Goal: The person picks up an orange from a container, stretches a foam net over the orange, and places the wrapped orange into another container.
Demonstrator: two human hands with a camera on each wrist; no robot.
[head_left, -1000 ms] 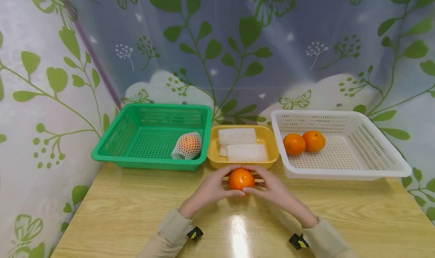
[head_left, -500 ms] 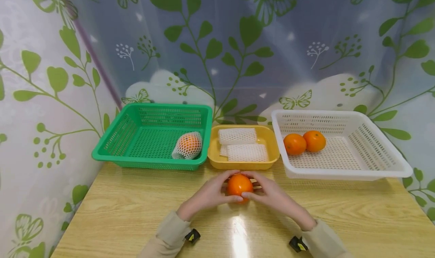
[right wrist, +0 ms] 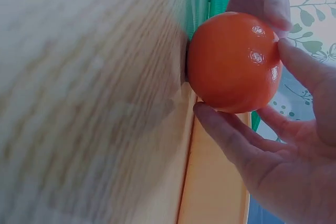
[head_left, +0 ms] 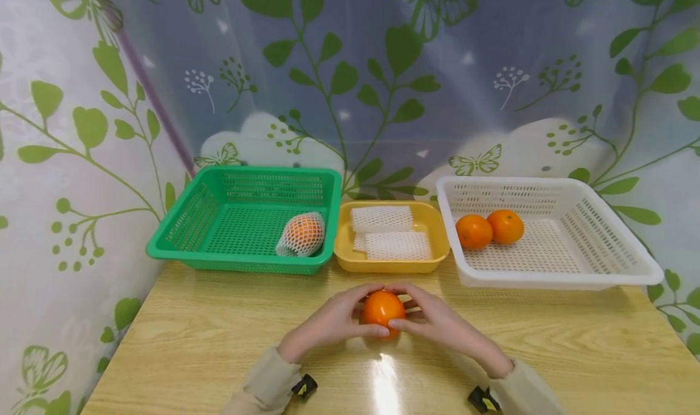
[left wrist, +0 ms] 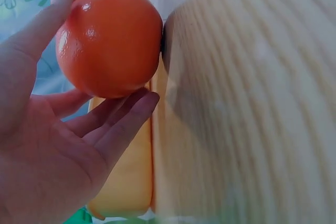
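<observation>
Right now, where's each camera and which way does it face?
Head: on the head, facing forward and down at the orange; left hand, right hand, sleeves show.
Left wrist: on that wrist, facing the orange; left hand, part of right hand.
Right wrist: on that wrist, facing the orange; right hand, part of left hand.
Both wrist views share the orange and yellow tray.
</observation>
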